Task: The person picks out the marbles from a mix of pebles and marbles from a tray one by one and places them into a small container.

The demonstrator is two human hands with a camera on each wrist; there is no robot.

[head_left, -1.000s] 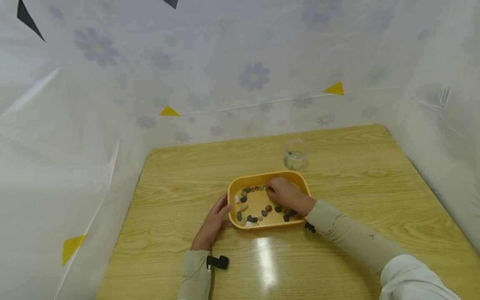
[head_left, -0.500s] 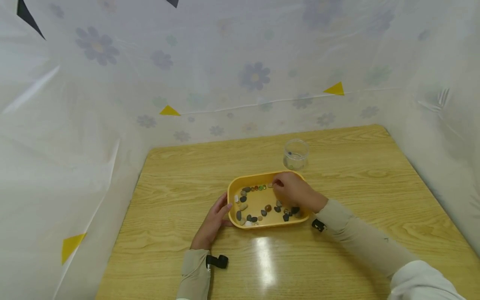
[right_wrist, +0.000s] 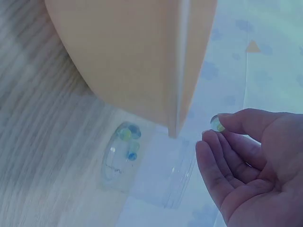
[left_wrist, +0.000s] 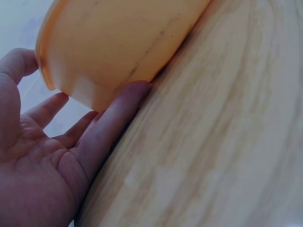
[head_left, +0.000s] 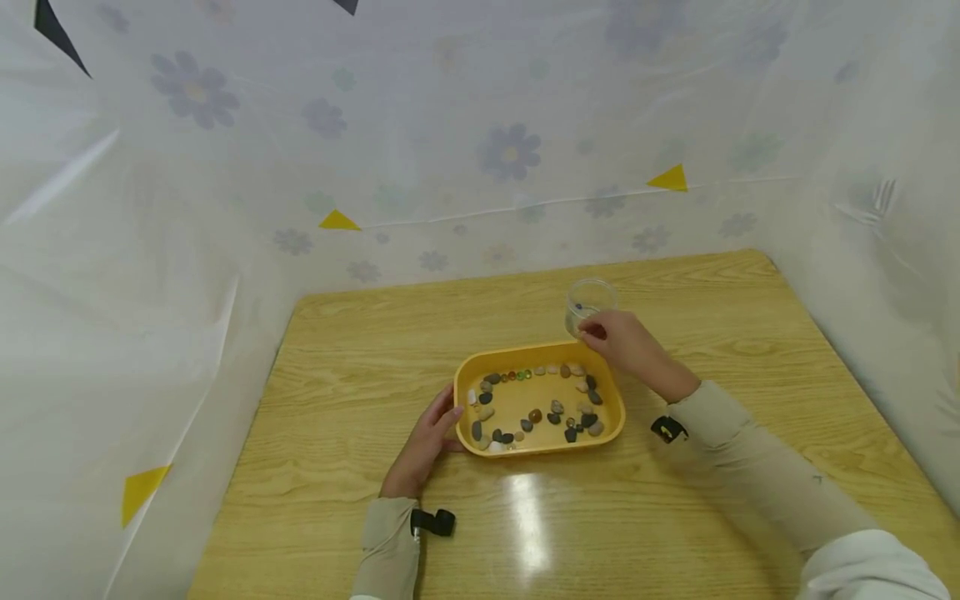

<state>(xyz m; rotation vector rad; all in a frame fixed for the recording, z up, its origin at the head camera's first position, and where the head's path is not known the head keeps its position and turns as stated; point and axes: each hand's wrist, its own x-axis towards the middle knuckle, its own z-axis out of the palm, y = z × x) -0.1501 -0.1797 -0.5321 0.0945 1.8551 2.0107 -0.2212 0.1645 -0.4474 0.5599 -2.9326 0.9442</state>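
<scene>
Sorting glass marbles out of a yellow tray (head_left: 611,392) of pebbles (head_left: 555,412) and into a clear jar (head_left: 590,307), by the look of it, and judged partway through. In the jar, a few marbles (right_wrist: 129,142) already at the bottom; in the tray, a short row of coloured marbles (head_left: 517,376) along the far wall, not yet taken, among many grey and brown pebbles.

Right hand (head_left: 622,340) raised just past the tray's far right corner, beside the jar's rim, with one marble (right_wrist: 217,123) pinched between thumb and fingertip, the other fingers loosely curled. Left hand (head_left: 427,442) at the tray's near left corner, fingers straight and pressed against the wall, gripping nothing.

From the head view: the whole layout on the wooden table (head_left: 750,350), jar just beyond the tray, but the pinched marble too small to make out. From the right wrist view: the marble plainly at the fingertips and the jar's contents. From the left wrist view: only fingers (left_wrist: 111,127) flat against the tray's outer wall, nothing of the inside.
</scene>
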